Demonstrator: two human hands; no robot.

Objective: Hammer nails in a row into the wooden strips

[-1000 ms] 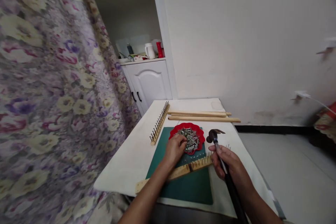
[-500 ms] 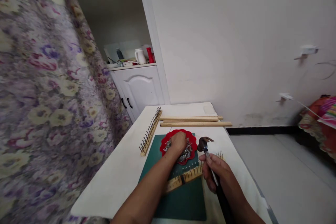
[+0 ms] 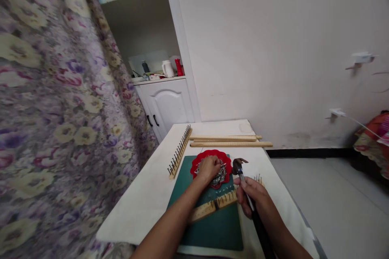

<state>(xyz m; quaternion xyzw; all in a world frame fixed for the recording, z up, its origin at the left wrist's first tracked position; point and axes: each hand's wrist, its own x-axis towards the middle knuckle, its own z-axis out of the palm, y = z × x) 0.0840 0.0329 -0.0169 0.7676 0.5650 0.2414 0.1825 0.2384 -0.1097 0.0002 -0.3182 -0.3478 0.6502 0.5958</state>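
Note:
My left hand (image 3: 209, 168) is over a red scalloped dish (image 3: 194, 161) of loose nails (image 3: 222, 175), its fingers curled together; whatever they pinch is hidden. My right hand (image 3: 254, 195) grips a claw hammer (image 3: 243, 174) by its shaft, head up, just right of the dish. Below both hands a wooden strip (image 3: 206, 209) with a row of nails standing in it lies slantwise across a green cutting mat (image 3: 212, 232). A dark mark crosses the strip near its middle. My left forearm covers the strip's left end, and my right hand hides part of its right side.
Another nail-studded strip (image 3: 180, 153) lies along the table's left side. Several plain wooden strips (image 3: 231, 144) lie at the back of the white table (image 3: 136, 206). A floral curtain (image 3: 69, 129) hangs at left; a white cabinet (image 3: 170, 103) and wall stand behind.
My left hand has lifted slightly and turned within the dish, its fingers now showing at the right. The hammer stays in my right hand. The whole view has shifted a little.

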